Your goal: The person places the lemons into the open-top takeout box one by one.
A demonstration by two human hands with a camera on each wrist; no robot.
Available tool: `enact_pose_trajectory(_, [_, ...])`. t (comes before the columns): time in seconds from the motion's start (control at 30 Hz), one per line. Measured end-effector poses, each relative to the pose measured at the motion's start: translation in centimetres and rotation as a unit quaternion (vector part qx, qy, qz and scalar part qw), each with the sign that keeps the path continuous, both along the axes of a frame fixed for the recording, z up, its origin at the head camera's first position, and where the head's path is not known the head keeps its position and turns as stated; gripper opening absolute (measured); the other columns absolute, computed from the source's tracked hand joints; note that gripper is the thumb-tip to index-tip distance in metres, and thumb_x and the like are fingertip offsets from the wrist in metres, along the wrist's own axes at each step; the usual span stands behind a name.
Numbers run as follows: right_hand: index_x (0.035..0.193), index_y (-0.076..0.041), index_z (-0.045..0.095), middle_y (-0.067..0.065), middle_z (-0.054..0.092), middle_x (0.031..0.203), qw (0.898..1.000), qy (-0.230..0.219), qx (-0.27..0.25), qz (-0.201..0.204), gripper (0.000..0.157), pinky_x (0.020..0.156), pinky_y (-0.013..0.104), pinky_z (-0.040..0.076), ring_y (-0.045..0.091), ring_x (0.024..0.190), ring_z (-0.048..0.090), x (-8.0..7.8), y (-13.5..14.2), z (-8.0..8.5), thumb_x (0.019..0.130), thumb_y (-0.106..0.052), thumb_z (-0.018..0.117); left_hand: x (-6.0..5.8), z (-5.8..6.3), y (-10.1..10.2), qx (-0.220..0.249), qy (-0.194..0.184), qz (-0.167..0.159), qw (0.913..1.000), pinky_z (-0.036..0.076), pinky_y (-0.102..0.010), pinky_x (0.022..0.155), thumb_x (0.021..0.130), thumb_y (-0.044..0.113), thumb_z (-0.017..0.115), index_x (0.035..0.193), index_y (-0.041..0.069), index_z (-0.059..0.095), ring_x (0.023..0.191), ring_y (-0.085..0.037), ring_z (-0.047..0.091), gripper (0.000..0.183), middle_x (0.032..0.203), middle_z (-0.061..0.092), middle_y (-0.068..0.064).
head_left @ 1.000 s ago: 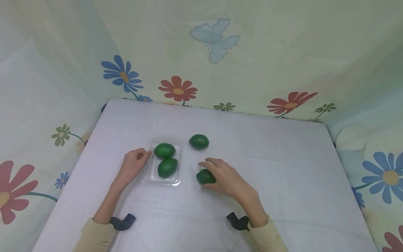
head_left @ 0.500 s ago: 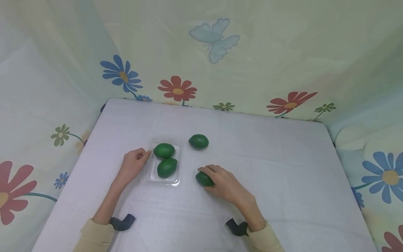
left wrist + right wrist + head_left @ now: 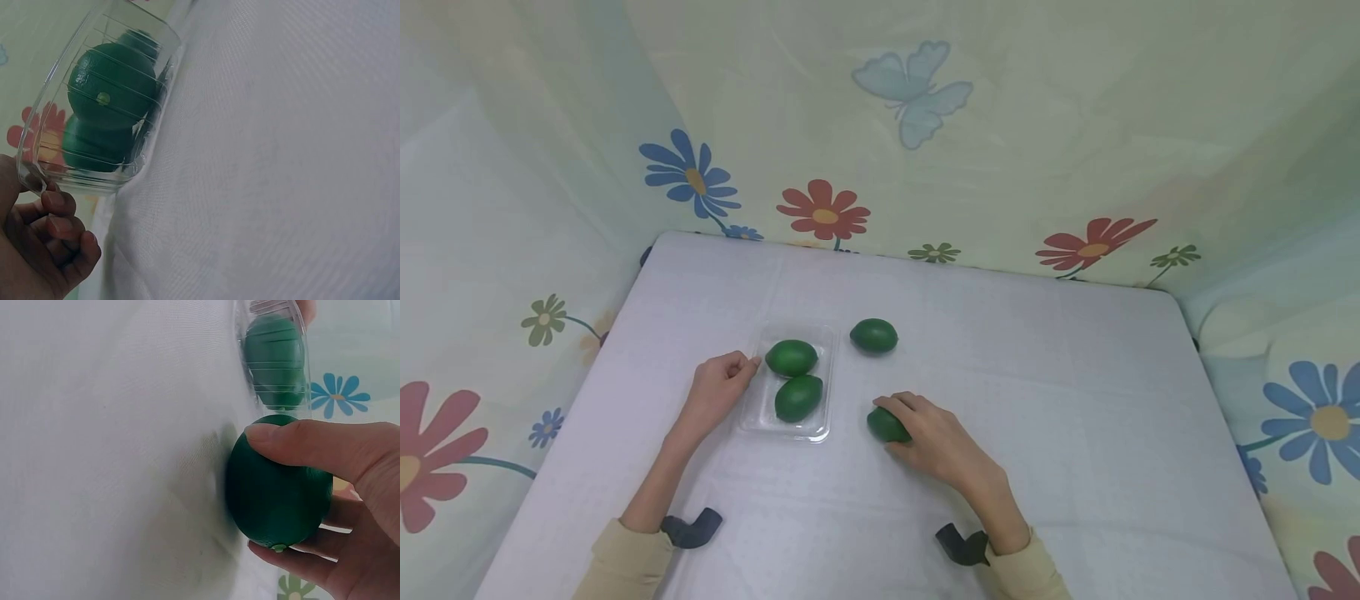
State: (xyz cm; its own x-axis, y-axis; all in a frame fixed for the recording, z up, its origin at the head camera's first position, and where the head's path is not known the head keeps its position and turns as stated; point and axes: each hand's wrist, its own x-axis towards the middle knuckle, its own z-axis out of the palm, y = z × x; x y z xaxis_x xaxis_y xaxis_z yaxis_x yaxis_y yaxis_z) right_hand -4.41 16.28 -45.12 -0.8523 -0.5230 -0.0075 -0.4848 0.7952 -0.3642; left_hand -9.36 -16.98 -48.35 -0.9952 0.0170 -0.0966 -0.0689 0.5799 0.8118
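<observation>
A clear plastic container (image 3: 812,434) stands left of the middle of the table, holding two green limes, one farther back (image 3: 792,358) and one nearer (image 3: 799,398). My left hand (image 3: 718,393) pinches its left rim between thumb and index finger; the other fingers are curled below, as the left wrist view shows. To the right of the container, my right hand (image 3: 936,437) grips another lime (image 3: 278,494), thumb on one side and fingers around the other. That lime is close against the white cloth.
One more lime (image 3: 874,336) lies on the cloth, just right of the container's back end. A white cloth covers the table (image 3: 1037,375). Flower-printed curtains (image 3: 1000,125) rise behind it and along both sides. Black wrist mounts (image 3: 694,530) stick out near each sleeve.
The right hand's fingers have closed around the lime, and the hand has drawn slightly toward the near edge. The left hand and the container have stayed put.
</observation>
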Motion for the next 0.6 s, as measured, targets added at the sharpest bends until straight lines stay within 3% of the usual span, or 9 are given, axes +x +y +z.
enact_pose_trajectory(0.27, [0.131, -0.020, 0.057, 0.003, 0.062, 0.125, 1.000, 0.006, -0.005, -0.012, 0.061, 0.087, 0.036, 0.055, 0.020, 0.110, 0.064, 0.4, 0.1, 0.1, 0.076, -0.021, 0.084, 0.0, -0.1, 0.0, -0.001, 0.002, 0.000, 1.0000, 0.032, -0.024, 0.047, 0.099, 0.033, 0.054, 0.072, 0.009, 0.054, 0.053, -0.014, 0.038, 0.036, 0.054, 0.039, 0.005])
enact_pose_trajectory(0.6, [0.132, -0.019, 0.055, 0.004, 0.061, 0.125, 0.998, 0.058, -0.006, 0.029, 0.064, 0.084, 0.031, 0.056, 0.018, 0.108, 0.064, 1.0, -0.2, 2.3, 0.075, -0.019, 0.084, -0.1, -0.2, -0.1, -0.001, 0.001, 0.001, 1.0000, 0.032, -0.024, 0.047, 0.098, 0.032, 0.054, 0.072, 0.009, 0.055, 0.052, -0.014, 0.038, 0.035, 0.053, 0.040, 0.005])
